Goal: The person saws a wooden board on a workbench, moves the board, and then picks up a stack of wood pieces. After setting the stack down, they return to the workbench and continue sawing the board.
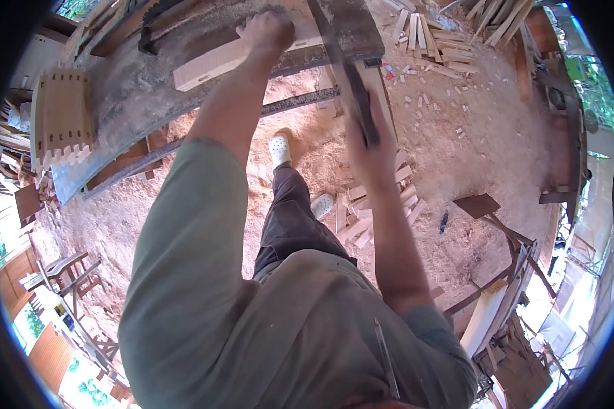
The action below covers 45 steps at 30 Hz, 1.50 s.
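My left hand is closed and presses down on a pale wooden piece lying along the workbench edge. Slots show in the side of this piece. My right hand is wrapped round the handle of a long dark handsaw, smeared by motion. Its blade runs away from me across the right end of the wooden piece, and its far end leaves the view at the top. Whether the blade touches the wood cannot be made out.
A slotted wooden panel with toothed ends rests on the workbench at left. Wood strips are heaped at the upper right. Cut pieces lie by my feet. Sawdust and small offcuts cover the floor.
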Tool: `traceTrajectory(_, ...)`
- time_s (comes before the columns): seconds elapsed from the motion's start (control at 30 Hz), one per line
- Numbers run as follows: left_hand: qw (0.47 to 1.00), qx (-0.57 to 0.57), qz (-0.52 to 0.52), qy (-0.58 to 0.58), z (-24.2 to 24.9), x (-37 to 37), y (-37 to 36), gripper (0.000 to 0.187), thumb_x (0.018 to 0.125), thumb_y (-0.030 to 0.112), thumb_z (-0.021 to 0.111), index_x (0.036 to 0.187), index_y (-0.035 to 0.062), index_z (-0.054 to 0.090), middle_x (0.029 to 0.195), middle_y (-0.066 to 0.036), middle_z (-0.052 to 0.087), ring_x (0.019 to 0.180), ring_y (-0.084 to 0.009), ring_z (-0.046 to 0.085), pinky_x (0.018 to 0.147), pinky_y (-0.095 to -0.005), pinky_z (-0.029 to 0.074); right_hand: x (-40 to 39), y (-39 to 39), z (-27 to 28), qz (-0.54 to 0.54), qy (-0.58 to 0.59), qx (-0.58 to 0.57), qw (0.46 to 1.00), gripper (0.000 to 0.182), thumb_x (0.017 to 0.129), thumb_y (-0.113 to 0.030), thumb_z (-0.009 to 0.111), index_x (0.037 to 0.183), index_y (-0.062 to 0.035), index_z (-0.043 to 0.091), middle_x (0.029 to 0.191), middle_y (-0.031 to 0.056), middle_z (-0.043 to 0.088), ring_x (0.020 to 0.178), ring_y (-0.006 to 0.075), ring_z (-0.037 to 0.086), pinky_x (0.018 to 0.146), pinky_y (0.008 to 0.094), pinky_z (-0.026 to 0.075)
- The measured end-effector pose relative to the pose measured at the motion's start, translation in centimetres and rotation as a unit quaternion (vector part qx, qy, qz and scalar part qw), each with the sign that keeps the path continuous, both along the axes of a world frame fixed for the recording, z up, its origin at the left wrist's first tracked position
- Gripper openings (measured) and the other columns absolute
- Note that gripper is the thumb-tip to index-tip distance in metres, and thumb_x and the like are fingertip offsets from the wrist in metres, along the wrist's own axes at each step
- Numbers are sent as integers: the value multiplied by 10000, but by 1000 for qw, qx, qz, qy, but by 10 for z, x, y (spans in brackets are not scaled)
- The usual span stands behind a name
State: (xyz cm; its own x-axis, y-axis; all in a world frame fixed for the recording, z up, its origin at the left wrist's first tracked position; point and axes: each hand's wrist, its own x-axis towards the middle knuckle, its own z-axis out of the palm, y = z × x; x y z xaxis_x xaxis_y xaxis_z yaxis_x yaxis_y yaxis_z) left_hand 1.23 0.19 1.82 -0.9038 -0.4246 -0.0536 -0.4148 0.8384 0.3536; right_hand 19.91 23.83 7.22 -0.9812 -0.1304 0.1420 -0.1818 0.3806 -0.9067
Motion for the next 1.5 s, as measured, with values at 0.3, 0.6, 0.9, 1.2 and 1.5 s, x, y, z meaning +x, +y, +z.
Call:
traceTrajectory(0.3,999,-26,-5,29,-2,1,4,455,888,329,434,1064,30,728,1172,-195,688,1171,-353,605,1076,-552,332,119,75,12,-15,-63,36,997,584,914,-52,567,1460,36,381,1145,197,668,952,204,685,783,315,536)
traceTrajectory(0.6,999,-25,-15,15,12,8,6,461,892,324,426,1080,21,717,1173,-203,685,1166,-352,608,1069,-547,336,15,11,12,-11,-56,10,998,559,928,-114,619,1434,19,420,906,155,683,761,152,661,671,297,516)
traceTrajectory(0.9,998,-39,14,46,-6,0,7,436,868,291,445,1100,42,717,1180,-193,685,1175,-339,604,1046,-532,361,82,66,-8,-10,-14,45,999,561,929,-94,590,1442,30,399,1085,174,690,907,217,696,789,311,540)
traceTrajectory(1.2,999,-15,9,27,-3,1,4,442,866,314,449,1089,47,722,1199,-170,682,1185,-319,596,1084,-525,326,20,23,-9,-5,-32,-6,999,580,915,-103,646,1429,50,426,976,143,683,806,129,650,704,262,517)
traceTrajectory(1.5,999,-28,9,22,0,0,5,433,881,309,437,1063,49,731,1193,-162,683,1184,-314,589,1072,-508,329,64,53,12,-9,-78,-6,997,542,906,-98,626,1400,36,450,1044,190,700,905,214,710,763,327,547)
